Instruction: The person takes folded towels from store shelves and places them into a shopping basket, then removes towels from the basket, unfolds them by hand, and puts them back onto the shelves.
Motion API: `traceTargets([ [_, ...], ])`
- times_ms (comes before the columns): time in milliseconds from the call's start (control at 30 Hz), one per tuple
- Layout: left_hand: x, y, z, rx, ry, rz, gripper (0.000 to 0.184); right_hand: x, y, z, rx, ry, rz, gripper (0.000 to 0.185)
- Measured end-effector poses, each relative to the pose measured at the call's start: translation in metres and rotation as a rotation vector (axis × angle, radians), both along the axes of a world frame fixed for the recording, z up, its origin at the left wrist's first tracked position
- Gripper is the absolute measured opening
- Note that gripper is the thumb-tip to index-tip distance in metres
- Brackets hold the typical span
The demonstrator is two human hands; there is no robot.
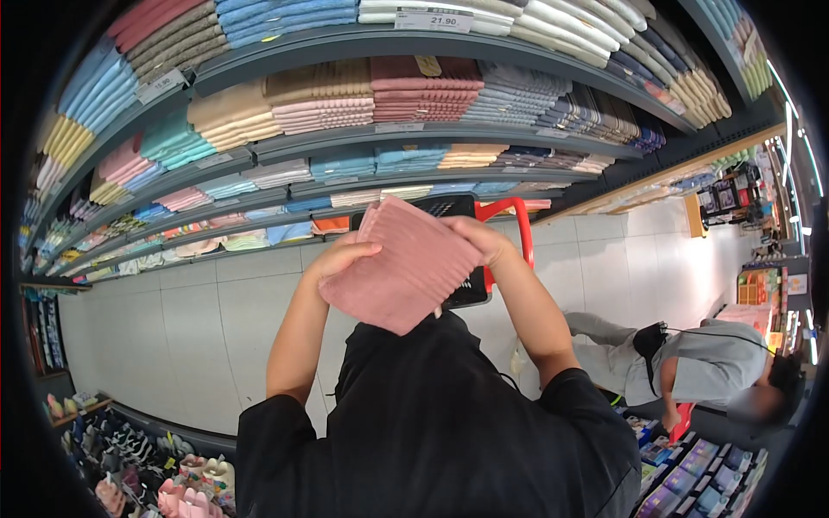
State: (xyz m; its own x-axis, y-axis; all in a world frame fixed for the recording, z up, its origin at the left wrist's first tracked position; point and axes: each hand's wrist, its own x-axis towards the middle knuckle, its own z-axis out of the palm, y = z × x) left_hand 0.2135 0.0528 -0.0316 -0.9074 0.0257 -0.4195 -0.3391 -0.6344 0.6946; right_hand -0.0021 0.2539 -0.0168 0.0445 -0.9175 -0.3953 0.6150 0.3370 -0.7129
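A folded pink towel (401, 263) is held up between my two hands, in front of my chest. My left hand (341, 262) grips its left edge, the thumb lying on top. At the upper right corner my right hand (477, 241) pinches the cloth, its fingers partly hidden behind it. Behind and below the towel is a black shopping basket (458, 205) with a red handle (525, 231), partly covered by the towel.
Shelves (328, 129) stacked with folded towels run across the front. A person in grey (712, 363) stands at the right, holding something red (681, 422). Slippers (186, 488) are displayed at lower left, packaged goods (691, 479) at lower right.
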Motion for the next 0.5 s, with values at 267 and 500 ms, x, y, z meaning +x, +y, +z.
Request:
traceTargets([
  [267, -0.003, -0.001, -0.011, 0.547, 0.336, 0.388, 0.072, 0.02, -0.012, -0.012, 0.037, 0.109, -0.395, 0.043],
  [500, -0.005, 0.003, -0.009, 0.086, 0.118, 0.373, 0.053, 0.007, -0.02, -0.003, 0.019, 0.068, -0.491, 0.043],
])
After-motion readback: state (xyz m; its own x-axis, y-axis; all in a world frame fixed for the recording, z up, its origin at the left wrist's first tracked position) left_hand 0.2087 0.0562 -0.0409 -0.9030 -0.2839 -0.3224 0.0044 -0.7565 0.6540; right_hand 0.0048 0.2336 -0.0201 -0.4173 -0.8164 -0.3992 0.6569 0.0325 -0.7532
